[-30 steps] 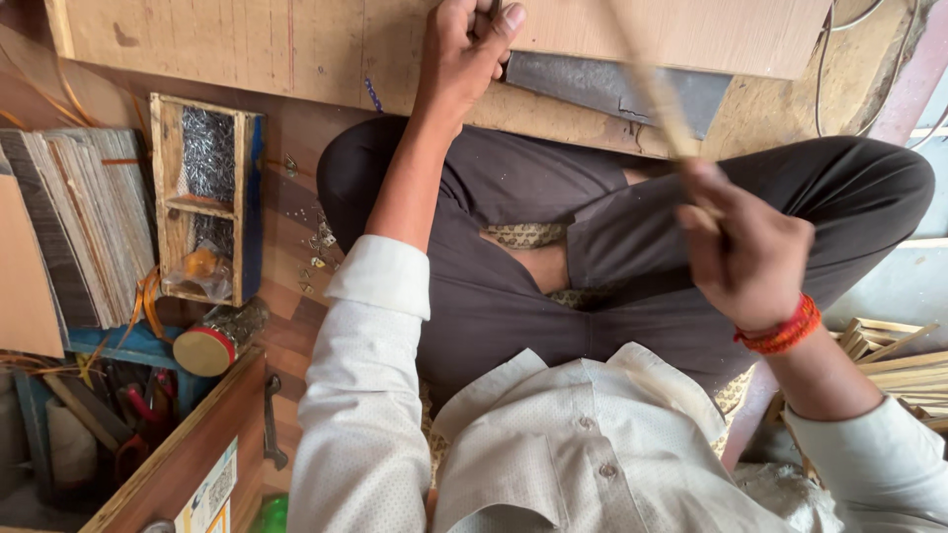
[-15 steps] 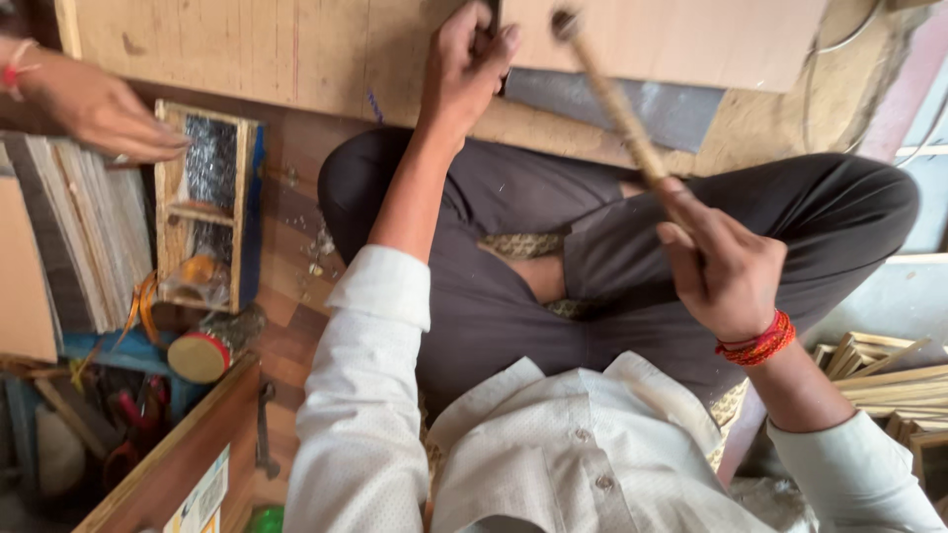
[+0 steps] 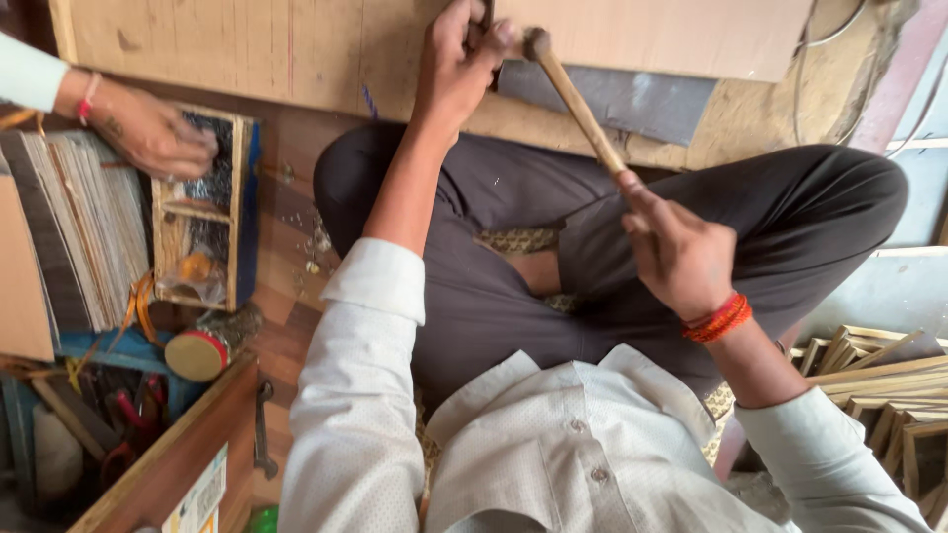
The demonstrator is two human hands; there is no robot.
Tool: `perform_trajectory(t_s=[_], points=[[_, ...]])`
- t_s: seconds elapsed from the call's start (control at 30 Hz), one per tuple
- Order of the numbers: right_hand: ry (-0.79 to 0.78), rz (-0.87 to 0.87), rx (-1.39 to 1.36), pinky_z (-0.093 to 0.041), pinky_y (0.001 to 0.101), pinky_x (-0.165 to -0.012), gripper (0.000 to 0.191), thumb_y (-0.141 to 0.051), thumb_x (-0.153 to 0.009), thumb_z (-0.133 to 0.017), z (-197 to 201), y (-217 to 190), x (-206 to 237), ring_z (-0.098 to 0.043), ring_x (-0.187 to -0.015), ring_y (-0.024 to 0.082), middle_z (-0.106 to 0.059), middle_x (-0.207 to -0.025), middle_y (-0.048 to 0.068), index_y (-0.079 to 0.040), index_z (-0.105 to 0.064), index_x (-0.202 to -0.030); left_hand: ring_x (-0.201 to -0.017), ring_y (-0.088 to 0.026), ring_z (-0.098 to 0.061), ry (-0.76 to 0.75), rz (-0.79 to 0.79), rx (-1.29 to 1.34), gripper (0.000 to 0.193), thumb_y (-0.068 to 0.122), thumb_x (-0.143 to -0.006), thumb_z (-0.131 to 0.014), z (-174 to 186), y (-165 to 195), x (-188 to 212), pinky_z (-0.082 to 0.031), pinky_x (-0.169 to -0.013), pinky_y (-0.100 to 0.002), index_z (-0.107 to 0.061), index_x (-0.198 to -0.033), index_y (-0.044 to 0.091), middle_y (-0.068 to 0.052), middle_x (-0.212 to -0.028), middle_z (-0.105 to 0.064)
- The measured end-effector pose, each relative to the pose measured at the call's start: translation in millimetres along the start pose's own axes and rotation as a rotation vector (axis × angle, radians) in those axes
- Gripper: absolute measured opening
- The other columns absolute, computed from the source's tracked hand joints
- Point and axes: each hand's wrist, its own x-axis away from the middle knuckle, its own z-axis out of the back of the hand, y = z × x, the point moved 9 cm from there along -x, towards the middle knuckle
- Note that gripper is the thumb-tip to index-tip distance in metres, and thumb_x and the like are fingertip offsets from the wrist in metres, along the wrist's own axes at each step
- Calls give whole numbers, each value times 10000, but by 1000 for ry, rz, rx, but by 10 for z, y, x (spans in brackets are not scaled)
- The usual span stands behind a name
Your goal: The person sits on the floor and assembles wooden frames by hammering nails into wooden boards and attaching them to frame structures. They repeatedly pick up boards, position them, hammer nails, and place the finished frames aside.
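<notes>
I sit cross-legged on the floor. My right hand (image 3: 676,252) grips the wooden handle of a hammer (image 3: 578,99), whose head is down near the edge of a light wooden board (image 3: 247,49) at the top of the view. My left hand (image 3: 459,59) reaches forward and pinches something small against that board edge, right next to the hammer head; what it holds is too small to tell. A dark grey sheet (image 3: 632,99) lies under the board.
Another person's hand (image 3: 148,133) reaches into a blue-sided wooden nail box (image 3: 202,212) at the left. Stacked wooden strips (image 3: 74,227) lie beside it. A tape roll (image 3: 197,353) and tools sit lower left. Wooden frame pieces (image 3: 879,395) are piled at the right.
The hammer has swung down from a raised position to the board edge by my left hand. Another person's hand has come in from the left and reached the nail box.
</notes>
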Motion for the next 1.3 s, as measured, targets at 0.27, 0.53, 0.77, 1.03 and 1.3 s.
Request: perform_trajectory(t_s=[0.27,0.53,0.77,1.03,1.3], points=[[151,-284,-416,-433,247,-597,418,-57,-1099,-628,112,317,241,-532,-656,52,-637,-802,36,-25,-558,-1509,-596,-126,-611,54,160,-253,374,381,-990,-723,82,136,66,-484,-544,-276,-689,-976,9,-72,-699,-638],[235,-357,-467,-406,194,-525,420,-51,-1138,-615,195,648,672,-527,-590,23,-624,-765,16,-14,-521,-1546,-965,-274,-738,328,-109,-829,117,146,-1068,-762,1965,655,1226,-564,-841,-399,-720,-1114,48,-115,-1060,-744],[340,-527,-685,-376,189,-474,431,-67,-1154,-624,285,905,852,-513,-535,31,-613,-753,34,11,-461,-1546,-958,-354,-705,89,137,-1313,228,43,-874,-724,2897,41,1793,-553,-836,-463,-736,-1095,99,-124,-1084,-731],[415,-575,-560,-359,191,-458,389,-76,-1193,-662,779,1162,1028,-532,-538,45,-628,-765,35,36,-490,-1524,-918,-386,-685,27,169,-1335,94,55,-915,-733,3125,-333,1727,-539,-787,-486,-717,-1004,81,-157,-1022,-722],[259,-673,-533,-401,168,-572,476,-30,-1069,-716,789,1386,1167,-571,-699,6,-652,-813,18,57,-511,-1490,-920,-109,-657,397,-158,-336,95,14,-1087,-698,2606,330,1344,-563,-821,-229,-605,-1103,8,-43,-1020,-688]])
